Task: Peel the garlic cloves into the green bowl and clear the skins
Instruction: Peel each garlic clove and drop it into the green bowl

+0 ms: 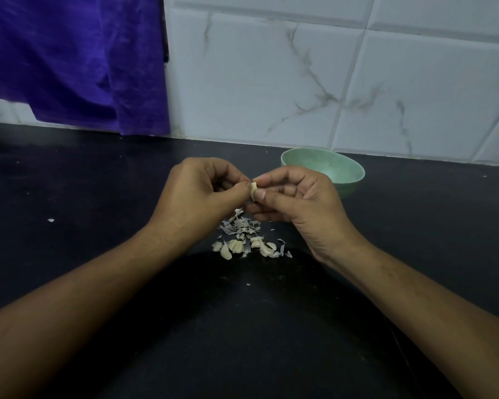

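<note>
Garlic clove [253,191]: held in the air between both hands, above the black counter [98,182]. Far left, purple cloth [69,61] hangs against the wall, its hem at the counter's back edge. One stray skin fleck [50,220] lies alone, well left of the hands. Left hand [196,194]: fingers curled, thumb and fingertips pinching the clove. Below the hands, a pile of papery skins [239,226]; nearer the person, loose cloves [242,247] lie in a cluster (peeled or not, cannot tell). Right hand [294,203]: thumb and forefinger pinch the same clove. Green bowl [343,168] stands just behind the right hand, near the tiled wall [300,82].
</note>
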### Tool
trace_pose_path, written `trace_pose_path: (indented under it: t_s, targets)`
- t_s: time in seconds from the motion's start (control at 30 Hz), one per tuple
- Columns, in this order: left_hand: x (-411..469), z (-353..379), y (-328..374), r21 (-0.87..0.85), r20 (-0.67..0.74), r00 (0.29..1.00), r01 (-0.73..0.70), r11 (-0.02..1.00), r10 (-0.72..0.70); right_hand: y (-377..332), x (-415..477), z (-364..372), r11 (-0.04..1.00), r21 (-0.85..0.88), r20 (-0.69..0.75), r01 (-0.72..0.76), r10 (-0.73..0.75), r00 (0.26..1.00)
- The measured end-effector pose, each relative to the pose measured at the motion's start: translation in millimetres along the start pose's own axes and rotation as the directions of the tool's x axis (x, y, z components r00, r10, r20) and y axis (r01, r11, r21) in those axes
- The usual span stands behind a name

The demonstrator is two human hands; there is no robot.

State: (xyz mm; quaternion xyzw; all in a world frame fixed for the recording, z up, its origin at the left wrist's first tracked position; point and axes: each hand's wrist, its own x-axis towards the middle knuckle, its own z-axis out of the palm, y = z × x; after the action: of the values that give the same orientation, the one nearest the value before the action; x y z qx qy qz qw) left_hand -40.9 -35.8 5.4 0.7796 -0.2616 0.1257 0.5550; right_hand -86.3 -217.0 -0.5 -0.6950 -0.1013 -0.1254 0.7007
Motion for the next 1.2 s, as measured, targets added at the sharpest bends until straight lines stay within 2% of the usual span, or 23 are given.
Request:
trace_pose_path:
  t_s: [0.47, 0.67, 1.03, 1.2]
  targets:
    - [-1.9, 1.4, 2.9, 0.016, -0.033, 0.999, 0.012, 1.0, -0.012, 2.2, 1.2, 3.1, 0.999, -0.016, -0.011, 0.033, -0.033, 0.999]
    - [-1.8, 2.1, 3.1, 0.054, -0.023, 1.0, -0.001, 0.999, 0.002, -0.2, 0.3, 2.7, 1.0, -0.003, -0.024, 0.003, -0.003, 1.0]
    - [2.3, -3.9, -2.4, 0.112, 0.029, 0.998, 0.056, 0.992, -0.06, 1.0, 4.6, -3.1, 0.985, 0.156, -0.063, -0.075, 0.086, 0.994]
    - [-1.1, -0.4, -1.0, 0.164, 0.09, 0.996, -0.042, 0.986, 0.027, 2.5, 5.1, -5.0, 0.987, 0.132, -0.078, -0.097, 0.108, 0.991]
